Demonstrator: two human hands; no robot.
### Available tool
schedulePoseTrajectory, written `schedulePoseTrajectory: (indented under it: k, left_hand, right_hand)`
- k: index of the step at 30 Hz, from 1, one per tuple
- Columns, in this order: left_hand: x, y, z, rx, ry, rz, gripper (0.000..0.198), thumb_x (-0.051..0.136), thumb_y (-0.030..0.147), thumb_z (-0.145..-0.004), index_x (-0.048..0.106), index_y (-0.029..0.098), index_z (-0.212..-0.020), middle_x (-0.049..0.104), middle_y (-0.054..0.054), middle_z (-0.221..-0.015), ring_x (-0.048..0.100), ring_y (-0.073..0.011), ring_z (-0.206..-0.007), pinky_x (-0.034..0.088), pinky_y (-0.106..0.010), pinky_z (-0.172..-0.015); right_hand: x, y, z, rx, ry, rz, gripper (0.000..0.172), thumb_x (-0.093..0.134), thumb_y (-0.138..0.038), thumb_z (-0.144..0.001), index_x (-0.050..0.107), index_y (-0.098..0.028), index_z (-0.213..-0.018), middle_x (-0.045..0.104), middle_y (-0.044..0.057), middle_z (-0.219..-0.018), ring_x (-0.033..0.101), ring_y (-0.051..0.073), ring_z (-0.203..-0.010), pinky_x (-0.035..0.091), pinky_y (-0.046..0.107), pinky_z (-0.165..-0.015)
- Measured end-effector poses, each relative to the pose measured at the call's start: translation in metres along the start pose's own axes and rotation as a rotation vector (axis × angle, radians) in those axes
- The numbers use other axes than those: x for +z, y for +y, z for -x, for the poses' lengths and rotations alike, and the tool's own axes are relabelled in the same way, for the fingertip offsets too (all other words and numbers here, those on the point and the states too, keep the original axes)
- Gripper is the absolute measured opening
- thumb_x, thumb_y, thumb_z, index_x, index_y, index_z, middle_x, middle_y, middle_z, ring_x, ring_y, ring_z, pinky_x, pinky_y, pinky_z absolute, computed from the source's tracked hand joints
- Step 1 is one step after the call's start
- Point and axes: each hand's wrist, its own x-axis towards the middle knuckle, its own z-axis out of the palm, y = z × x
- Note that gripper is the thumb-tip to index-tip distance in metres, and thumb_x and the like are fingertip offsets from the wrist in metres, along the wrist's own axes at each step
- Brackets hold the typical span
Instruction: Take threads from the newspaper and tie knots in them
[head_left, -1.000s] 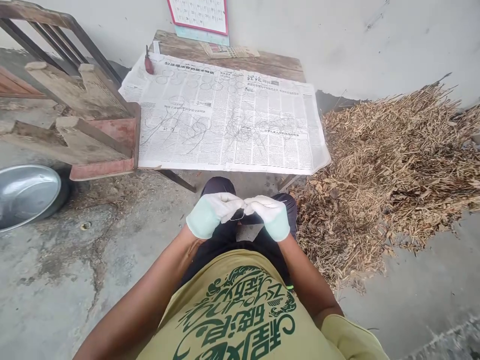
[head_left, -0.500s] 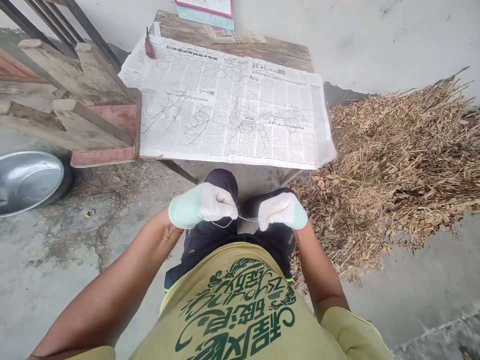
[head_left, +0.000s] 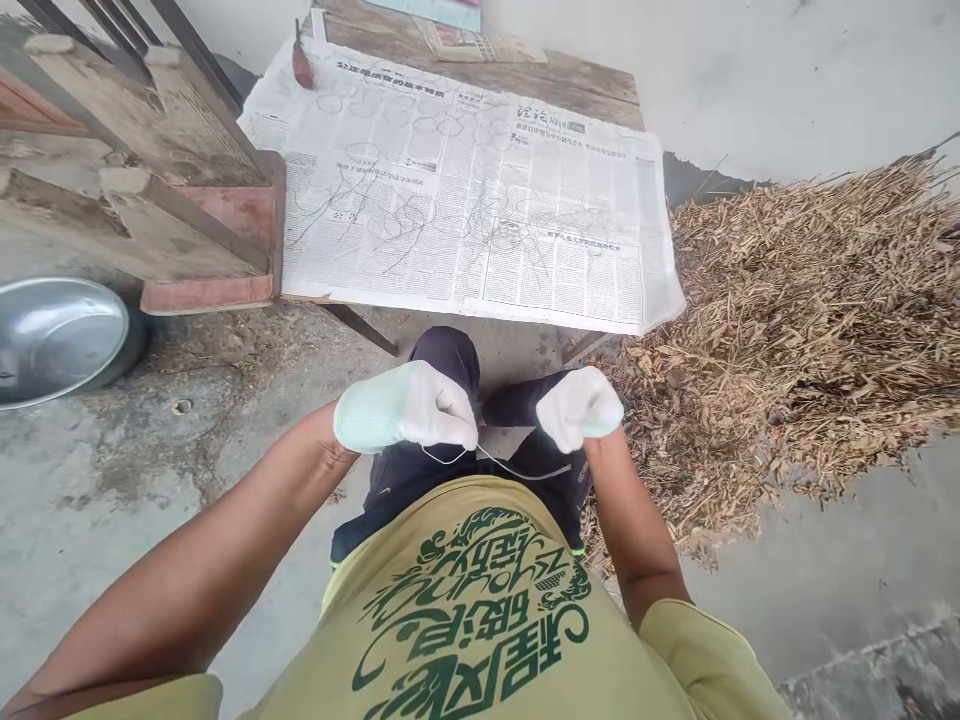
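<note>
In the head view my left hand [head_left: 411, 405], in a white and pale green glove, is closed with thumb and forefinger pinching a thin light-coloured wire [head_left: 525, 476]. A small bent loop of the wire hangs below those fingers, while a long tail curves to the right over my lap. My right hand [head_left: 579, 408], gloved the same way, is curled closed just above the tail's free end and apart from it. Beyond my knees, newspaper [head_left: 450, 250] covers a wooden table, with several thin wire rings and tangled wire pieces lying on it.
A red-handled screwdriver [head_left: 302, 66] lies at the newspaper's far left corner. Left of the table stand a wooden frame [head_left: 202, 215] and a metal basin [head_left: 64, 335]. Dry stalks [head_left: 810, 350] are heaped on the right. A wall rises behind the table [head_left: 577, 85].
My right hand has let go of the wire and moved slightly up and right; the wire's tail now hangs free. My left hand keeps its pinch. The view has shifted slightly.
</note>
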Motion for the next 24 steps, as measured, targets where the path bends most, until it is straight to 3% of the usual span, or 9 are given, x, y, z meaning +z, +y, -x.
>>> schedulePoseTrajectory:
  k: [2, 4, 6, 8, 10, 15, 21, 24]
  left_hand:
    - [0.001, -0.006, -0.002, -0.035, 0.101, 0.096, 0.016, 0.080, 0.033, -0.061, 0.075, 0.020, -0.054, 0.061, 0.000, -0.048, 0.048, -0.0111, -0.043, 0.030, -0.022, -0.041]
    - [0.005, -0.014, -0.007, -0.056, 0.164, 0.221, 0.020, 0.079, 0.038, -0.064, 0.075, 0.019, -0.058, 0.053, 0.001, -0.042, 0.038, -0.0090, -0.039, 0.024, -0.023, -0.040]
    - [0.010, -0.022, -0.013, -0.051, 0.180, 0.331, 0.023, 0.077, 0.041, -0.068, 0.075, 0.019, -0.062, 0.047, 0.002, -0.038, 0.033, -0.0085, -0.038, 0.023, -0.025, -0.041]
    - [0.015, -0.027, -0.020, -0.053, 0.204, 0.356, 0.023, 0.075, 0.041, -0.070, 0.074, 0.019, -0.062, 0.045, 0.003, -0.037, 0.032, -0.0084, -0.039, 0.024, -0.025, -0.043]
    - [0.019, -0.027, -0.025, -0.069, 0.224, 0.324, 0.022, 0.075, 0.038, -0.070, 0.072, 0.019, -0.060, 0.045, 0.003, -0.038, 0.033, -0.0083, -0.041, 0.024, -0.025, -0.045]
    - [0.021, -0.018, -0.026, -0.129, 0.196, 0.274, 0.016, 0.072, 0.033, -0.065, 0.071, 0.019, -0.057, 0.046, 0.003, -0.038, 0.033, -0.0086, -0.041, 0.021, -0.025, -0.045]
    - [0.021, -0.016, -0.022, -0.143, 0.061, 0.189, 0.017, 0.074, 0.033, -0.061, 0.069, 0.019, -0.053, 0.047, 0.003, -0.039, 0.032, -0.0084, -0.041, 0.018, -0.024, -0.043]
    - [0.021, -0.019, -0.021, -0.123, 0.014, 0.101, 0.019, 0.076, 0.034, -0.062, 0.069, 0.019, -0.051, 0.048, 0.002, -0.042, 0.034, -0.0088, -0.042, 0.020, -0.024, -0.042]
  right_hand:
    - [0.002, 0.000, -0.002, -0.010, 0.180, -0.097, 0.067, 0.052, -0.089, -0.072, 0.062, -0.024, -0.058, 0.039, -0.002, -0.038, 0.045, 0.015, -0.041, 0.043, 0.031, -0.049]
    - [0.008, 0.003, 0.002, -0.025, 0.334, -0.146, 0.056, 0.057, -0.078, -0.078, 0.068, -0.023, -0.073, 0.049, -0.001, -0.048, 0.050, 0.016, -0.048, 0.047, 0.033, -0.054]
    - [0.018, 0.007, 0.008, 0.011, 0.252, -0.150, 0.050, 0.072, -0.067, -0.073, 0.073, -0.021, -0.092, 0.062, 0.002, -0.061, 0.058, 0.018, -0.058, 0.051, 0.037, -0.062]
    - [0.029, 0.009, 0.016, 0.070, 0.039, -0.150, 0.059, 0.081, -0.061, -0.068, 0.075, -0.018, -0.107, 0.069, 0.004, -0.070, 0.063, 0.021, -0.064, 0.054, 0.039, -0.067]
    - [0.041, 0.007, 0.021, 0.078, -0.062, -0.140, 0.060, 0.082, -0.058, -0.070, 0.076, -0.018, -0.114, 0.072, 0.005, -0.077, 0.066, 0.021, -0.069, 0.056, 0.040, -0.072]
    - [0.061, -0.014, 0.025, 0.034, -0.022, -0.004, 0.025, 0.069, -0.040, -0.090, 0.082, -0.020, -0.097, 0.077, 0.007, -0.090, 0.071, 0.020, -0.083, 0.058, 0.038, -0.085]
    - [0.057, -0.019, 0.025, 0.138, -0.163, -0.033, 0.026, 0.076, -0.042, -0.085, 0.083, -0.017, -0.088, 0.077, 0.007, -0.080, 0.072, 0.021, -0.071, 0.060, 0.035, -0.072]
    - [0.050, -0.013, 0.025, 0.156, -0.244, -0.026, 0.037, 0.082, -0.052, -0.076, 0.082, -0.016, -0.080, 0.076, 0.009, -0.073, 0.071, 0.022, -0.066, 0.060, 0.035, -0.066]
